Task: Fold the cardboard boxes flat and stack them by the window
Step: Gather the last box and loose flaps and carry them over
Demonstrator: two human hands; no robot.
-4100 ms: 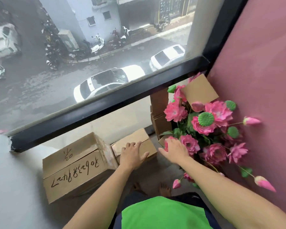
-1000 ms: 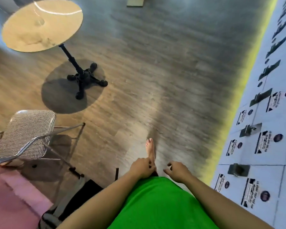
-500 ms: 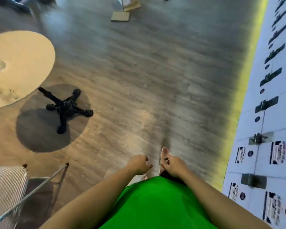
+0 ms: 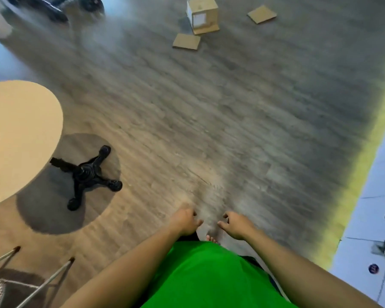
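Note:
An upright cardboard box [image 4: 202,14] with a white label stands on the wooden floor far ahead, at the top of the view. A flat cardboard piece [image 4: 186,41] lies just in front of it and another flat piece [image 4: 262,14] lies to its right. My left hand [image 4: 183,221] and my right hand [image 4: 237,224] hang low in front of my green shirt, fingers loosely curled, holding nothing. Both hands are far from the cardboard. The picture is blurred by motion.
A round beige table [image 4: 18,138] on a black four-footed base [image 4: 87,174] stands at the left. Metal chair legs [image 4: 45,281] show at bottom left. A white wall of lockers [image 4: 378,218] with a yellow-lit bottom edge runs along the right. Open wooden floor [image 4: 209,118] lies ahead.
I have left the window and turned into the room. Over the last second the view has moved forward; the box and flat pieces have come into view at the top.

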